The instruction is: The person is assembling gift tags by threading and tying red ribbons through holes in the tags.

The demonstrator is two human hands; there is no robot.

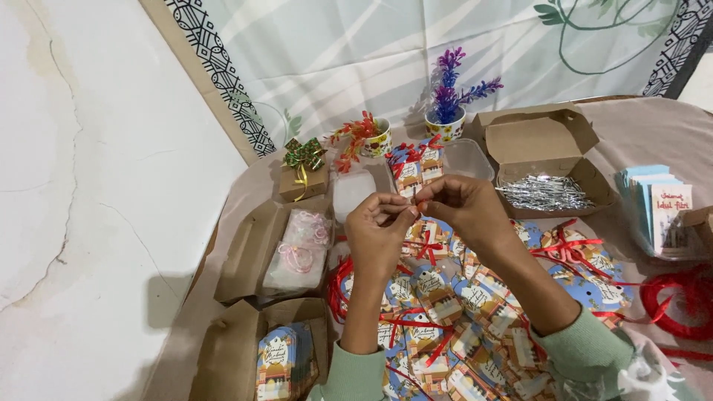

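Head view: left hand [380, 232] and right hand [462, 209] pinch red ribbon [420, 202].

The scene is evenly and fairly brightly lit, with soft light that seems to come from above and from the right. A dark, soft-edged shadow falls on the white wall [89, 223] beside the left edge of the table [639, 126], and the open cardboard boxes hold dim shade inside. Colours are saturated. There is no hard glare; the silver wire ties [544, 192] glint faintly. Focus is moderate: fine print on the tags is smeared. Straight lines bend slightly towards the corners, and the near edge looks soft.
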